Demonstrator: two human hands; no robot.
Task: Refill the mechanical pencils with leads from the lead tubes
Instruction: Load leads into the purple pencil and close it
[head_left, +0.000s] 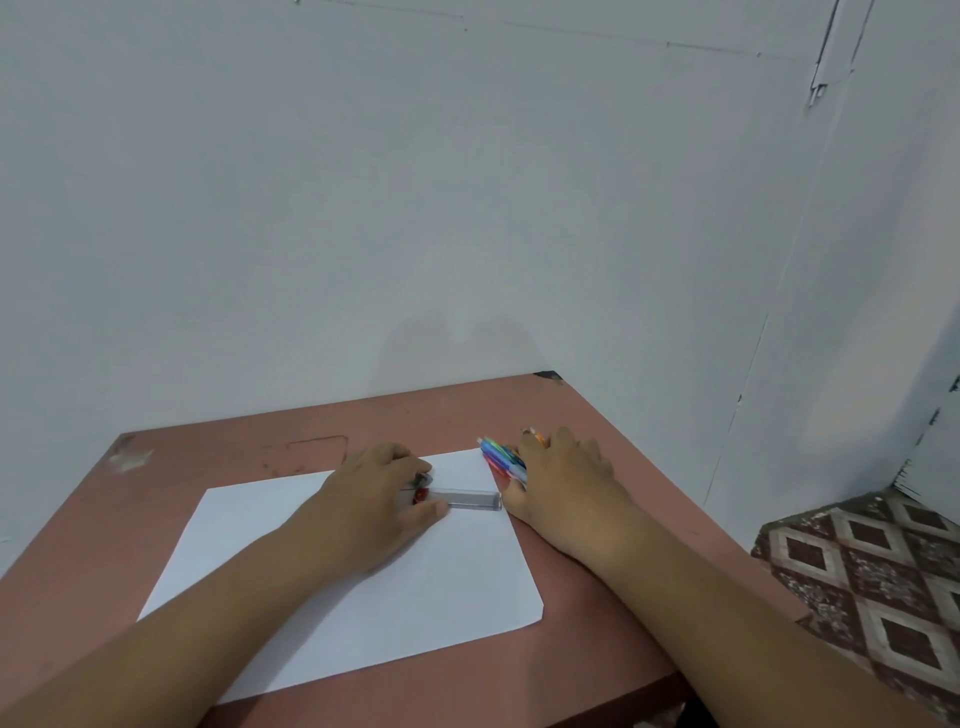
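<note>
Count on the table (218, 447): one sheet of white paper (363, 613), one clear lead tube (470, 499) plainly visible with a red-capped item beside it partly hidden, one bunch of coloured mechanical pencils (501, 457) (number indistinct), two hands.

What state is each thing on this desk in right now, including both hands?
Clear plastic lead tube: lying flat on the paper, red cap end under the left hand's fingers.
Bundle of colourful mechanical pencils: lying at the paper's far right corner, under the right hand.
White sheet of paper: flat on the table.
Reddish-brown table: bears the paper.
Left hand: grips the tube.
Right hand: rests on the pencils; grip unclear.
</note>
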